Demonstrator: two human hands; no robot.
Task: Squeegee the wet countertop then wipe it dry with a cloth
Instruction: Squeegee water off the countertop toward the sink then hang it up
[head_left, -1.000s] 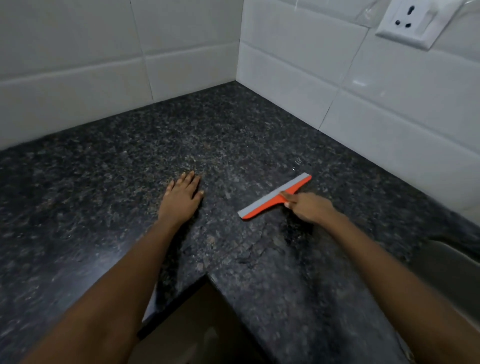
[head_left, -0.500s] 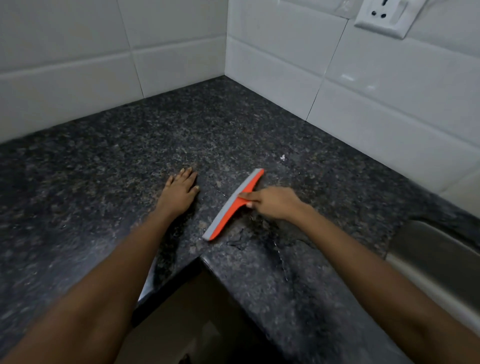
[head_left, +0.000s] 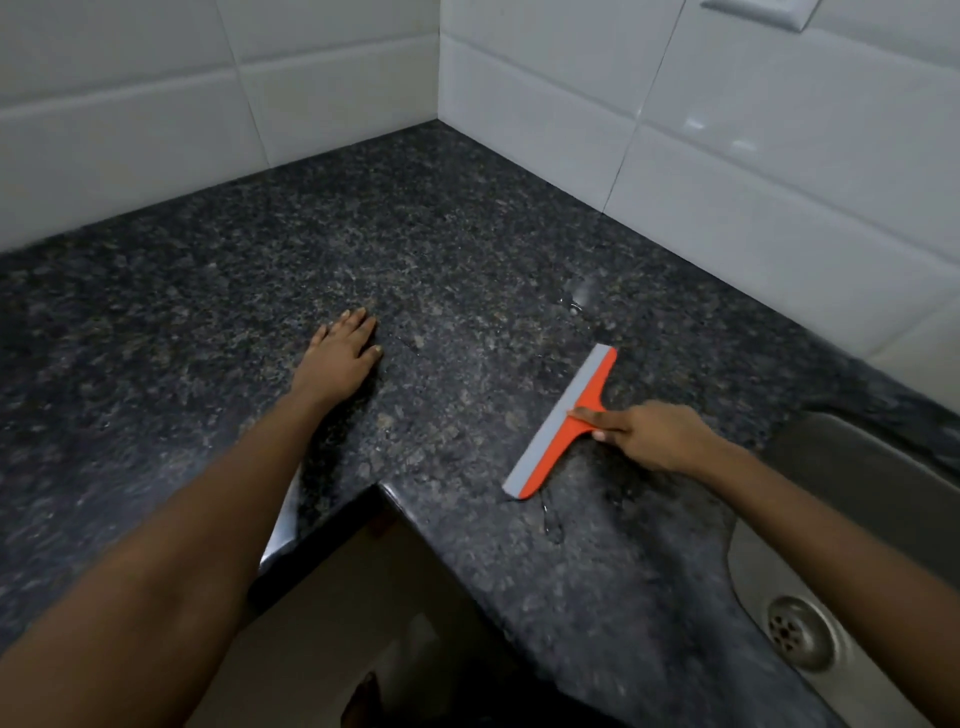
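At a tiled kitchen corner, we work a dark granite counter with both hands. On the left, our left hand lies flat and open on the stone, fingers together and pointing toward the corner, gripping nothing; we judge it is planted there to brace us as we lean in over the inner edge of the L-shaped top.

Toward the middle, a faint glint of water sits on the stone near the right-hand wall, and a thin wet trail shows just below the lower tip of the squeegee. The tool is orange with a grey rubber blade; the blade lies along the stone and faces left, running diagonally from near the front edge up toward the wall.

Right of it, our right hand is closed around the short handle, forefinger stretched forward onto the orange neck, likely to press the rubber evenly against the stone. The handle points back toward the steel sink at far right, its drain visible below; we judge the blade is angled this way so that water can be drawn to the basin.

No cloth is in view, so the drying step is not yet begun, and the squeegee pass looks only partly done.
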